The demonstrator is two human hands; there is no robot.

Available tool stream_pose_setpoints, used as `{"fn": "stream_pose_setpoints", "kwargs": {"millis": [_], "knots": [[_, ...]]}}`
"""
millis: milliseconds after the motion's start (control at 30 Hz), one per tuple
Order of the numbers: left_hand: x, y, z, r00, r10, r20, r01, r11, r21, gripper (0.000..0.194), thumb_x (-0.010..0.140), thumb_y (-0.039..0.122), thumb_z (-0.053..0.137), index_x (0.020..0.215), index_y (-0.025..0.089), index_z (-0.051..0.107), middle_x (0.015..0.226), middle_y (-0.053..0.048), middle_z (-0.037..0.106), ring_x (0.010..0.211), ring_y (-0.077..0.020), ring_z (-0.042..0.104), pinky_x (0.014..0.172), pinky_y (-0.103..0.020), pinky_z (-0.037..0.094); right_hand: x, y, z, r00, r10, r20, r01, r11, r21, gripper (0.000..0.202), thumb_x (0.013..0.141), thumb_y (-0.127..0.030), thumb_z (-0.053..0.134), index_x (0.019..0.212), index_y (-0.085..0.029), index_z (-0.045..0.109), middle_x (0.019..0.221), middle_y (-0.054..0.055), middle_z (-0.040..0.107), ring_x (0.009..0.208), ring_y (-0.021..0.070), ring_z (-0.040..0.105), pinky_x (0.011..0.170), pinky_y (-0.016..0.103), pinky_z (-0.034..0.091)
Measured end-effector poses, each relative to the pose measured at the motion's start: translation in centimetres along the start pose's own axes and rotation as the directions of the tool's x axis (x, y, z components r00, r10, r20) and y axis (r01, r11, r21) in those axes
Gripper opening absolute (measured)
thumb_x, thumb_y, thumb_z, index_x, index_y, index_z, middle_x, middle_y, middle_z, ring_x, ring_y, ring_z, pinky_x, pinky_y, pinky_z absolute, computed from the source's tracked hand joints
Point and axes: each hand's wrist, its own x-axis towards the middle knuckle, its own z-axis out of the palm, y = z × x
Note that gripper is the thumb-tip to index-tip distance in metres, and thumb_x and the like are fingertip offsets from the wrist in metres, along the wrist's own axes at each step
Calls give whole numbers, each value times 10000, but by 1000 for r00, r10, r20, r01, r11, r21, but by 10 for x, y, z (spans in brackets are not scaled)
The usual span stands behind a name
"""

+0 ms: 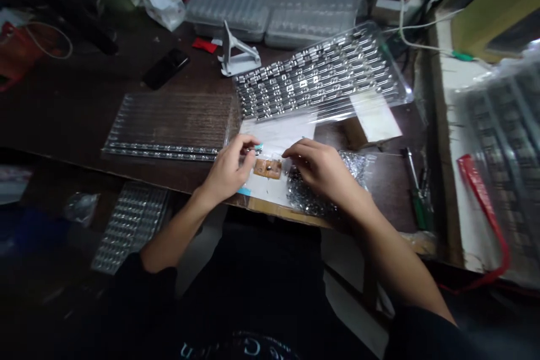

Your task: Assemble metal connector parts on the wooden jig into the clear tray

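Note:
My left hand (231, 170) is curled, with a small shiny metal part (256, 152) between thumb and fingers. Just right of its fingertips, a small brown block (268, 169) with a dark spot in its middle lies on a white sheet (280, 132). On the block's other side is my right hand (321, 171), palm down, its thumb and fingers drawn together near the block's upper right corner. Whatever these fingers hold, if anything, is too small to make out. Beneath the right hand spreads a heap of small shiny metal pieces (304, 194).
A clear ribbed tray (169, 118) with filled front rows lies left. Behind the hands, another tray (312, 76) holds many metal parts. A white box (375, 118), a green-handled screwdriver (417, 202), a grey stand (238, 56) and a black phone (166, 68) lie around.

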Motion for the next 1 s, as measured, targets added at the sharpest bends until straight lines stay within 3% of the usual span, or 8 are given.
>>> {"fn": "stream_pose_setpoints", "kwargs": {"millis": [133, 533, 900, 1000], "knots": [[-16, -10, 9, 998, 27, 63, -23, 998, -57, 108, 958, 258, 627, 1035, 201, 677, 1023, -39, 741, 944, -183, 691, 853, -316, 533, 3, -1, 7, 1000, -21, 19, 21, 1000, 11, 287, 915, -48, 480, 1002, -142, 737, 1012, 103, 714, 888, 197, 678, 799, 308, 499], [-22, -19, 15, 990, 136, 37, -136, 991, -11, 28, 926, 203, 673, 916, 182, 688, 940, -43, 763, 888, -195, 696, 818, -336, 511, 6, -5, 18, 997, -14, 81, 14, 1000, 7, 279, 909, -49, 485, 973, -174, 726, 978, 75, 708, 854, 172, 668, 785, 288, 493], [-25, -22, 20, 989, 133, 57, -133, 991, -13, 23, 932, 187, 656, 943, 194, 676, 972, -45, 759, 947, -208, 690, 853, -358, 507, 7, -9, 27, 994, 35, 100, -27, 997, -77, 250, 939, -124, 470, 966, -181, 712, 967, 89, 711, 860, 195, 672, 784, 311, 495], [-26, -21, 19, 994, 108, 17, -108, 994, -20, 56, 951, 203, 628, 912, 200, 669, 962, -47, 755, 942, -207, 692, 862, -361, 509, 8, -10, 30, 996, 51, 75, -42, 993, -107, 236, 942, -123, 476, 945, -190, 702, 967, 85, 706, 853, 191, 667, 774, 307, 496]]}}
